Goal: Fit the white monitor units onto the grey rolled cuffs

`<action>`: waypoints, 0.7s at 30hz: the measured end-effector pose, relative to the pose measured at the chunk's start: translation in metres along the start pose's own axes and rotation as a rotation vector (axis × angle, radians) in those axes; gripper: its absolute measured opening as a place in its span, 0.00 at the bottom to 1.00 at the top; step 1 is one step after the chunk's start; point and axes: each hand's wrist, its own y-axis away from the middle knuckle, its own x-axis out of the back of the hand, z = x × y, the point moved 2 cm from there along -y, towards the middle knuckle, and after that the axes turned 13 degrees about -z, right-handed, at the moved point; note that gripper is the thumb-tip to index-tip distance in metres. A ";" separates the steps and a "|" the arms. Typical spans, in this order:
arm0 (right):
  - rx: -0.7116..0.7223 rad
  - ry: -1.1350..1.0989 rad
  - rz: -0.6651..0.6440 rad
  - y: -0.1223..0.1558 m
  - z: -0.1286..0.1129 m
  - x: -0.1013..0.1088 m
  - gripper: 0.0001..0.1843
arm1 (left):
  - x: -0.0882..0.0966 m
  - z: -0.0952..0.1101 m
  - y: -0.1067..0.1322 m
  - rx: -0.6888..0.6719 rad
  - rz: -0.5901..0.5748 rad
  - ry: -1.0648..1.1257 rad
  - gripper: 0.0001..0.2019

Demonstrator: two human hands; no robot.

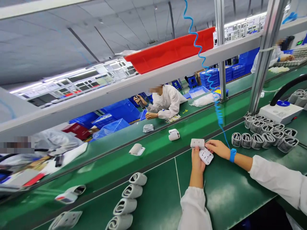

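Observation:
Above the green bench, my left hand (197, 161) is closed around a white wrist blood pressure monitor (206, 156), whose face with small dark slots is turned up. A light grey cuff piece (197, 143) with faint round marks sticks up beyond my left fingers. My right hand (217, 149) is closed too, its fingertips pinching at the right side where cuff and monitor meet. What exactly sits between those fingertips is too small to make out. My right wrist wears a blue wrist strap (232, 155) tied to a blue coiled cord (218, 115).
Rolled grey cuffs (257, 141) stand in rows to the right, near a white box (280, 111) with a black hose. More rolled cuffs (124, 206) line the left. Monitors (174, 134) lie on the green belt (155, 140). A co-worker (168, 100) sits across; metal posts (261, 57) rise nearby.

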 end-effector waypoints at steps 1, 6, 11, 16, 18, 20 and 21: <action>-0.003 -0.108 0.028 -0.002 0.005 0.002 0.24 | -0.002 0.001 0.000 0.006 0.011 -0.021 0.33; 0.016 -0.325 0.076 -0.006 0.022 0.004 0.33 | -0.015 0.003 0.004 0.063 -0.038 -0.150 0.34; 0.082 -0.225 -0.033 -0.002 0.021 0.011 0.31 | -0.013 -0.001 0.005 0.093 -0.077 -0.282 0.37; 0.142 -0.248 -0.138 0.000 0.020 0.013 0.32 | -0.007 0.001 0.004 0.043 -0.081 -0.316 0.48; 0.143 -0.277 -0.144 0.001 0.022 0.011 0.32 | -0.007 0.005 0.002 0.006 -0.035 -0.328 0.50; 0.150 -0.247 -0.128 0.002 0.023 0.010 0.32 | -0.008 0.010 0.001 -0.024 0.037 -0.302 0.50; 0.154 -0.217 -0.127 0.003 0.023 0.009 0.32 | -0.009 0.011 0.000 -0.024 0.073 -0.273 0.49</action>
